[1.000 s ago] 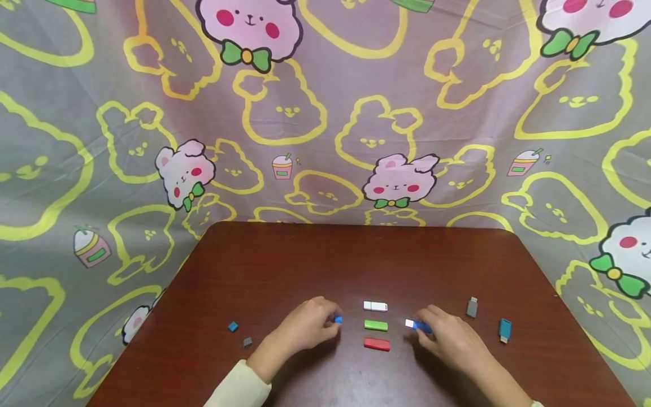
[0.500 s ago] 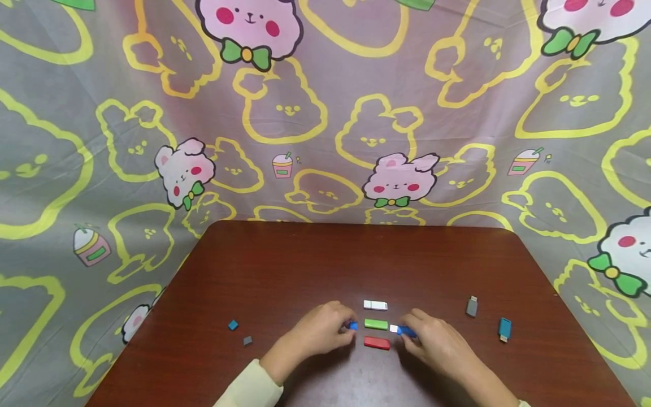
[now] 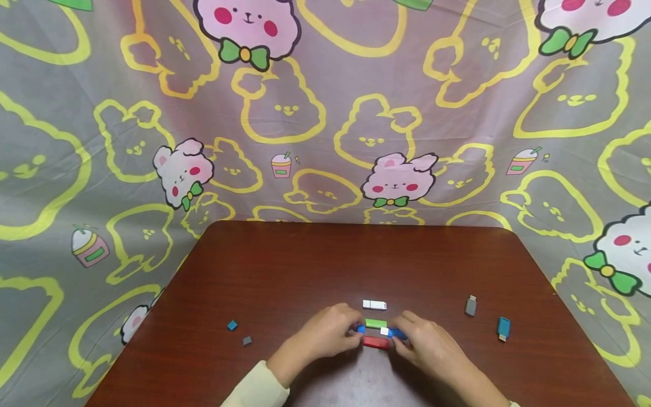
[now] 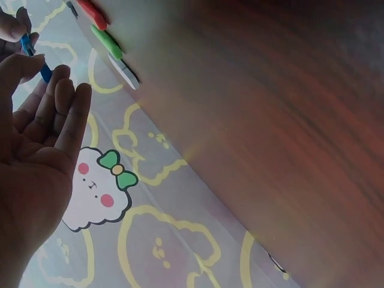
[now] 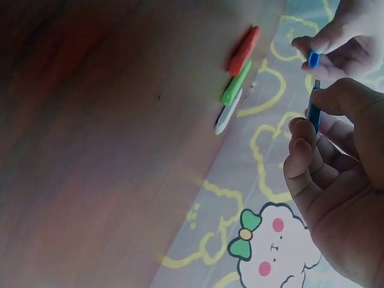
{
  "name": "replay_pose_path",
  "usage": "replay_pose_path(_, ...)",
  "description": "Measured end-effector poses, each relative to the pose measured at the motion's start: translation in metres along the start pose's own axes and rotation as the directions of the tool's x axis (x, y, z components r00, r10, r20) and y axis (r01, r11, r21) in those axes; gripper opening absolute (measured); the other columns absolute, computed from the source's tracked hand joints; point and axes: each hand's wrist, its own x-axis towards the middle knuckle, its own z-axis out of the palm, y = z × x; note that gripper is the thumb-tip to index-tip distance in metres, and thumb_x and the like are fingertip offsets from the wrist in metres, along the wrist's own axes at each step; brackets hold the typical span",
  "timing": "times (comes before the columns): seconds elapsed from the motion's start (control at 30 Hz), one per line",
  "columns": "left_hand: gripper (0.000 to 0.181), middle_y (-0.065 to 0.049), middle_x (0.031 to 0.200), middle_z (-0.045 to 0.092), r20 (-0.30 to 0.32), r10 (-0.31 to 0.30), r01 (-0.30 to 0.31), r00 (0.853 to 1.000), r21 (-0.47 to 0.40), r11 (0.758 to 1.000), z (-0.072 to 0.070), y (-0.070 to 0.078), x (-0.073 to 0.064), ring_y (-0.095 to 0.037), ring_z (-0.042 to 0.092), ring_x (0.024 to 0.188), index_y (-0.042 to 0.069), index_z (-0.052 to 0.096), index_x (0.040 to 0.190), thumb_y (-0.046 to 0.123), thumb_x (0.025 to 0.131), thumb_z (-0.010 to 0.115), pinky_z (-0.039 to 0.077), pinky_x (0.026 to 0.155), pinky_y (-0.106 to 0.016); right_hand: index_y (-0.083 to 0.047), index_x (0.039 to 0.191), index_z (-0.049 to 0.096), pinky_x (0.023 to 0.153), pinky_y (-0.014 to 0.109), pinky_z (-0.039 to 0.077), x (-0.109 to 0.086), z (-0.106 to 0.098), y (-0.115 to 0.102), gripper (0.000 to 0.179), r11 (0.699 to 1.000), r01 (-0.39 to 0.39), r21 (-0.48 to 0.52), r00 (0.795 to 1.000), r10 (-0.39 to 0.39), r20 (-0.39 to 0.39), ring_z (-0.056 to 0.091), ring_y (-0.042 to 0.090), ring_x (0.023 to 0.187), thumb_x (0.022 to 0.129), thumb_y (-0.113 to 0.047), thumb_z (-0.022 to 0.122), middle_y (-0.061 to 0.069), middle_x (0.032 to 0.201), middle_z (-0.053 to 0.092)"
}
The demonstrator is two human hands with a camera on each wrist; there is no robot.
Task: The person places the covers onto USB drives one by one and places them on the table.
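Between thumb and fingers my left hand (image 3: 331, 332) pinches a small blue cap (image 3: 361, 329), whose hollow end faces right in the right wrist view. My right hand (image 3: 426, 342) pinches a blue USB stick (image 3: 397, 333), its metal plug (image 3: 383, 331) pointing left at the cap. A short gap parts plug and cap. Both are held above the table, over a green USB stick (image 3: 376, 323) and a red USB stick (image 3: 376, 342). Just behind lies a white USB stick (image 3: 374, 305). The fingers hide part of the cap and the stick.
On the right of the brown table (image 3: 325, 260) lie an uncapped grey USB stick (image 3: 471, 306) and an uncapped teal one (image 3: 503, 328). A teal cap (image 3: 232, 325) and a grey cap (image 3: 247, 341) lie on the left. Patterned cloth (image 3: 315, 113) hangs around the table.
Both hands have moved toward each other, the left with the blue cap going right, the right with the blue USB stick going left. The pieces on the table have stayed put.
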Motion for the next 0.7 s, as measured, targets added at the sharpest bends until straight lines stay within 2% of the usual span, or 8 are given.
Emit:
replay_pose_path(0.13, 0.011, 0.013, 0.083, 0.062, 0.004, 0.010, -0.010, 1.000, -0.001, 1.000, 0.0027, 0.0021, 0.0013, 0.001, 0.048, 0.076, 0.019, 0.072, 0.095, 0.024, 0.087, 0.077, 0.040, 0.064, -0.011, -0.017, 0.099, 0.070, 0.053, 0.021, 0.043, -0.0001, 0.0023, -0.0029, 0.022, 1.000, 0.009, 0.003, 1.000, -0.009, -0.004, 0.044, -0.003, 0.063, 0.081, -0.015, 0.082, -0.013, 0.086, 0.055)
replay_pose_path(0.43, 0.013, 0.013, 0.083, 0.064, 0.005, 0.054, -0.054, 0.999, 0.006, 0.999, 0.0066, 0.0060, 0.0038, 0.001, 0.047, 0.075, 0.019, 0.072, 0.096, 0.023, 0.085, 0.077, 0.039, 0.064, -0.010, -0.015, 0.099, 0.070, 0.054, 0.020, 0.048, 0.0025, 0.0042, -0.0085, 0.022, 0.999, 0.035, -0.004, 0.999, -0.035, -0.002, 0.047, -0.002, 0.065, 0.080, -0.014, 0.081, -0.010, 0.088, 0.059)
replay_pose_path(0.7, 0.015, 0.013, 0.083, 0.061, 0.001, 0.077, -0.077, 0.997, 0.044, 0.996, 0.0052, 0.0063, 0.0054, 0.000, 0.047, 0.076, 0.019, 0.072, 0.097, 0.025, 0.085, 0.077, 0.038, 0.065, -0.011, -0.016, 0.097, 0.069, 0.053, 0.020, 0.046, 0.0051, 0.0060, -0.0102, 0.022, 0.998, 0.058, -0.010, 0.998, -0.058, -0.024, 0.046, -0.002, 0.064, 0.079, -0.014, 0.081, -0.011, 0.087, 0.057)
